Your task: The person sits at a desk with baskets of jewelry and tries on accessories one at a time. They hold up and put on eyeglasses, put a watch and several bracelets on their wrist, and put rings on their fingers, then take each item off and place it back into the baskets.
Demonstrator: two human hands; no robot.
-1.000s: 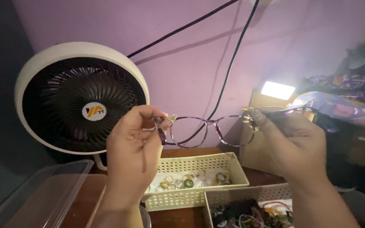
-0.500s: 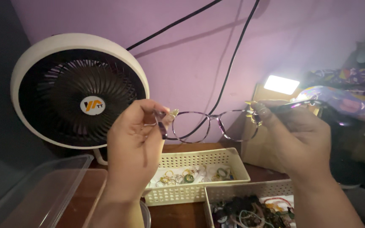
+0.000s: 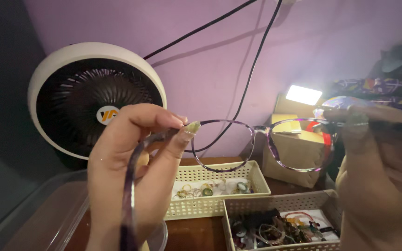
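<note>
a brown wooden table (image 3: 201, 234) carries 2 perforated baskets (image 3: 219, 204), a cardboard box (image 3: 294, 153) and a fan (image 3: 84, 93).

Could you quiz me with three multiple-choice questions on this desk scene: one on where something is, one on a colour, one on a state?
1. Where is the cream basket of rings?
A. Below the eyeglasses
B. On top of the fan
C. Inside the cardboard box

2. What colour is the wall?
A. Green
B. Purple
C. Orange

3. How are the eyeglasses held?
A. Folded shut in one hand
B. Lying in a basket
C. Opened out between both hands

Answers: 1 A, it sits on the desk under the lenses. 2 B, the lit wall is purple. 3 C, the left hand and right hand each grip a temple.
</note>
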